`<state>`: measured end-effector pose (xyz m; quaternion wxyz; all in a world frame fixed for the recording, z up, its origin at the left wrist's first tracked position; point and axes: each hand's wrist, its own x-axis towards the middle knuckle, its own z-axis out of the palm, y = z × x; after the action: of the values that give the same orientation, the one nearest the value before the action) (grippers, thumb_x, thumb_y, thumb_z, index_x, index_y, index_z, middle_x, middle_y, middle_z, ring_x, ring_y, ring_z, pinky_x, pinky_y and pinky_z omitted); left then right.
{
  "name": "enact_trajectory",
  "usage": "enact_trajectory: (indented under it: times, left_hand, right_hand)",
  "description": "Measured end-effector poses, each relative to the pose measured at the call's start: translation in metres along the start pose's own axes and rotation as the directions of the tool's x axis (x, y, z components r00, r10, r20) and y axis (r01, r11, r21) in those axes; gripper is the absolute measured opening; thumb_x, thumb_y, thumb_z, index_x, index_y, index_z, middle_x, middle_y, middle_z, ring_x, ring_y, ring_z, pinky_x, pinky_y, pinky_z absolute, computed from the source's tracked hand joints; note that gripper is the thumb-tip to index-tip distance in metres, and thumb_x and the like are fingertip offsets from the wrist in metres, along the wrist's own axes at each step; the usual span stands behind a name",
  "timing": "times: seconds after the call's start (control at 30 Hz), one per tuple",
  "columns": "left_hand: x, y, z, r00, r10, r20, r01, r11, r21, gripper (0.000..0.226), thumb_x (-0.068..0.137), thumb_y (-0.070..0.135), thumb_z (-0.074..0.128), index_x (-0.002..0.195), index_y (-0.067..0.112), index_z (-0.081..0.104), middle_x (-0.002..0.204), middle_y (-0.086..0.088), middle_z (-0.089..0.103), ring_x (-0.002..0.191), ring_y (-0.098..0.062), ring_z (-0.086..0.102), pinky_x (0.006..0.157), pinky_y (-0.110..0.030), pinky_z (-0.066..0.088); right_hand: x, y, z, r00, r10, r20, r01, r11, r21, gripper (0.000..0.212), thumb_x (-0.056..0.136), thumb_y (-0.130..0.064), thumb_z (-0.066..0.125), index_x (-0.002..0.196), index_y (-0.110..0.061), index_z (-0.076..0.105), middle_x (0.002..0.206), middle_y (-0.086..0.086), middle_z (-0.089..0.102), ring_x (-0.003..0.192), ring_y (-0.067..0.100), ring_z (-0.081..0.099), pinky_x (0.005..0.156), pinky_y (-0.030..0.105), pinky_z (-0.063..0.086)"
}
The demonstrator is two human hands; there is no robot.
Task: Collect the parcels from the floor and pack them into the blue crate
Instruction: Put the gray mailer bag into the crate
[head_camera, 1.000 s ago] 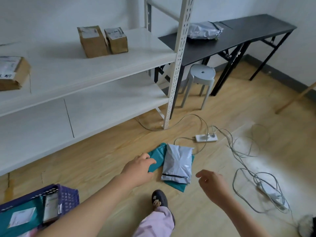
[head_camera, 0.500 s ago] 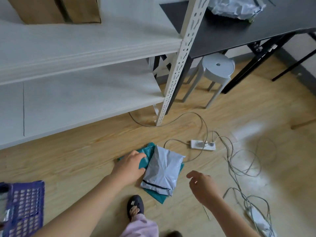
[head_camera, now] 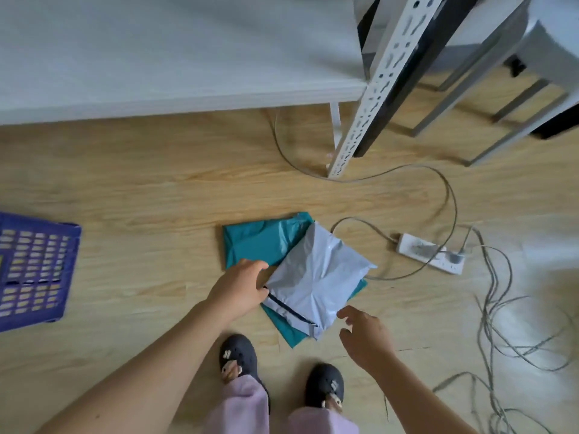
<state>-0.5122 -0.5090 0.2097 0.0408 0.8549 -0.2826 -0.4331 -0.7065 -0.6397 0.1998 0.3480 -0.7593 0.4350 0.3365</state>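
Left hand (head_camera: 241,286) sits at the left corner of the grey parcel (head_camera: 316,277), stacked on the teal parcel (head_camera: 260,242) on the floor, fingers bent: grip or mere touch, can't tell. Right hand (head_camera: 363,336) hovers spread and empty just beside the stack, and the blue crate (head_camera: 34,270) waits well off left

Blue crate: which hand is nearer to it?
Left. The left hand lies right of the blue crate, at the grey parcel; the right hand hovers farther right, beyond it.
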Motion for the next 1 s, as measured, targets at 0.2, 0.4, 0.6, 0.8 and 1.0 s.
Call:
enact_trajectory:
  times: [0.2,0.4,0.6,0.8,1.0]
  left_hand:
    - [0.084,-0.032,0.101,0.996,-0.091,0.024,0.092,0.994,-0.056,0.055,0.089,0.026,0.058,0.14,0.023,0.038,0.141,-0.004,0.04,0.126,-0.021,0.045,0.098,-0.031,0.04]
    - [0.155,-0.055,0.175,0.997,-0.061,0.042,0.065,0.995,-0.076,0.06,0.088,0.025,0.06,0.142,0.024,0.034,0.143,-0.002,0.036,0.128,-0.019,0.042,0.099,-0.028,0.037]
    - [0.202,-0.063,0.188,1.0,-0.02,0.007,0.02,0.998,-0.064,0.061,0.089,0.026,0.059,0.143,0.027,0.031,0.141,0.0,0.036,0.127,-0.018,0.041,0.101,-0.029,0.037]
    - [0.2,-0.061,0.178,1.0,0.007,0.018,-0.007,1.0,-0.028,0.061,0.089,0.027,0.058,0.143,0.027,0.03,0.14,0.001,0.035,0.128,-0.017,0.04,0.099,-0.028,0.038]
    - [0.154,-0.053,0.138,0.999,0.033,-0.001,-0.033,0.998,-0.054,0.068,0.084,0.025,0.062,0.144,0.025,0.031,0.143,0.001,0.034,0.13,-0.016,0.038,0.102,-0.025,0.034]
  right_hand:
    - [0.106,0.058,0.079,0.985,0.168,0.048,-0.173,0.972,0.157,0.049,0.088,-0.013,0.053,0.136,-0.018,0.043,0.128,0.005,0.059,0.117,0.024,0.054,0.09,0.027,0.043]
    - [0.215,0.098,0.142,0.912,0.39,0.125,-0.367,0.643,0.673,0.046,0.083,0.003,0.056,0.126,-0.007,0.044,0.087,0.009,0.055,0.073,0.032,0.061,0.064,0.035,0.057]
    - [0.274,0.098,0.157,0.891,0.392,0.23,-0.31,0.155,0.938,0.03,0.079,0.011,0.06,0.106,0.001,0.053,0.085,0.016,0.057,0.064,0.026,0.059,0.039,0.021,0.052]
    - [0.275,0.094,0.161,0.886,0.366,0.285,-0.36,0.154,0.92,0.026,0.081,0.007,0.064,0.106,0.008,0.058,0.08,0.014,0.058,0.066,0.022,0.056,0.039,0.018,0.051]
    - [0.235,0.04,0.115,0.921,0.315,0.231,-0.309,0.225,0.924,0.027,0.084,0.007,0.056,0.061,-0.006,0.05,0.04,0.002,0.046,0.029,0.006,0.047,0.03,0.012,0.038]
